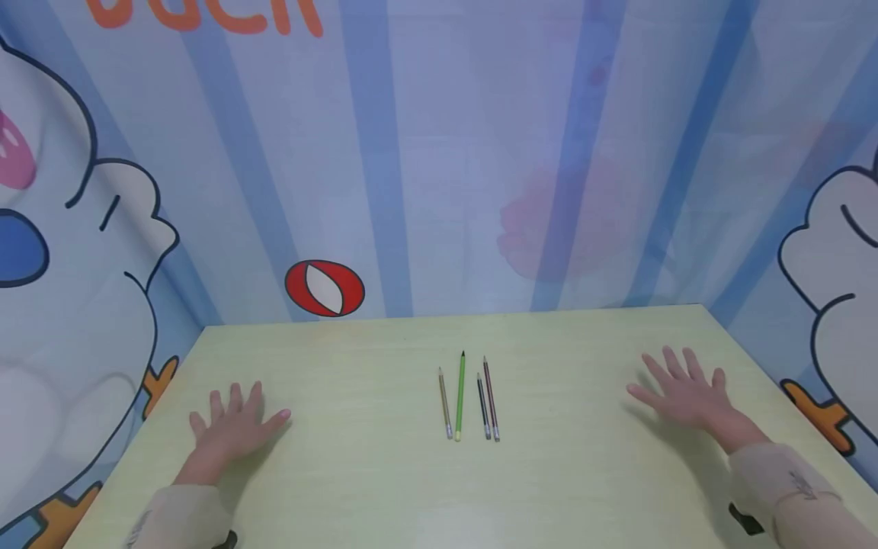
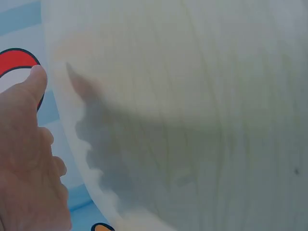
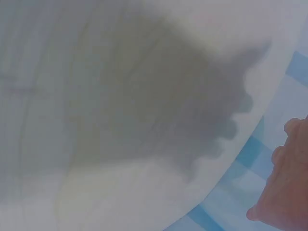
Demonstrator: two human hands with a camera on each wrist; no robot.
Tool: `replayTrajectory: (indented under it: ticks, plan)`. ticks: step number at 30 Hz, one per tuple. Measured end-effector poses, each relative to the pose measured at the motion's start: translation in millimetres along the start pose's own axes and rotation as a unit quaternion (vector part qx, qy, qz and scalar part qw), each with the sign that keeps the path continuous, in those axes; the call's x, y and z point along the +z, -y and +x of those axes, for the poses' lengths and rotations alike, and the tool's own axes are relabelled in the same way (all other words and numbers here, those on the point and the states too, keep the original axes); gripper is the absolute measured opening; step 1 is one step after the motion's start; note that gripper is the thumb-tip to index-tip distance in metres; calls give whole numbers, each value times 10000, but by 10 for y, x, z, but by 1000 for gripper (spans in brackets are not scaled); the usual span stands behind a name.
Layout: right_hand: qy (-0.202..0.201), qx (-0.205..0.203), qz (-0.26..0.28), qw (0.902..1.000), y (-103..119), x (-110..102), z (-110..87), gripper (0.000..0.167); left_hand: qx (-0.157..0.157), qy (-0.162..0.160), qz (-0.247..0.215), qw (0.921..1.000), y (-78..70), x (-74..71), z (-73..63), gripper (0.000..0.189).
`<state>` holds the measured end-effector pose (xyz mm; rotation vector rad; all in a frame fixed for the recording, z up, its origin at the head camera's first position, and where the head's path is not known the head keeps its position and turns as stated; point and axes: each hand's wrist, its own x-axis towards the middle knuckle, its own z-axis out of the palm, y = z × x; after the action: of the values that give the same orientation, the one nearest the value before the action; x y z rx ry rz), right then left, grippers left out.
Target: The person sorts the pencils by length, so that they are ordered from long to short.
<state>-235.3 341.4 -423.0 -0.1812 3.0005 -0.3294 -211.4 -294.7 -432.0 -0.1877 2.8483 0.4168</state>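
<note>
Several pencils lie side by side near the middle of the table, their tips toward the back wall. From left to right they are a short tan pencil (image 1: 445, 404), a longer green pencil (image 1: 460, 396) with a black tip, a short dark pencil (image 1: 483, 406) and a long dark red pencil (image 1: 491, 399). Well to their left, my left hand (image 1: 235, 428) is held palm down over the table with fingers spread, holding nothing. My right hand (image 1: 688, 396) is spread the same way far to their right, also holding nothing. Both wrist views show hand shadows on the tabletop.
The pale wooden table (image 1: 357, 488) ends at a straight back edge. Behind it hangs a blue striped cloth (image 1: 453, 152) with cartoon prints, including a red and white ball (image 1: 325, 288). More printed cloth stands along both sides.
</note>
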Motion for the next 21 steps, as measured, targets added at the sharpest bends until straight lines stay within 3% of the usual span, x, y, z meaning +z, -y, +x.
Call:
replayTrajectory:
  ticks: [5, 12, 21]
  plan:
    - [-132, -166, 115, 9997, 137, -27, 44, 85, 210, -291, 15, 9994, -145, 33, 54, 99]
    - [-352, -515, 253, 9977, 394, 7, 133, 87, 811, -736, -357, 9933, -466, 91, 126, 83]
    - [-635, -1029, 1339, 9836, 692, 43, 265, 79, 1361, -632, -1460, 9778, -933, 93, 96, 64]
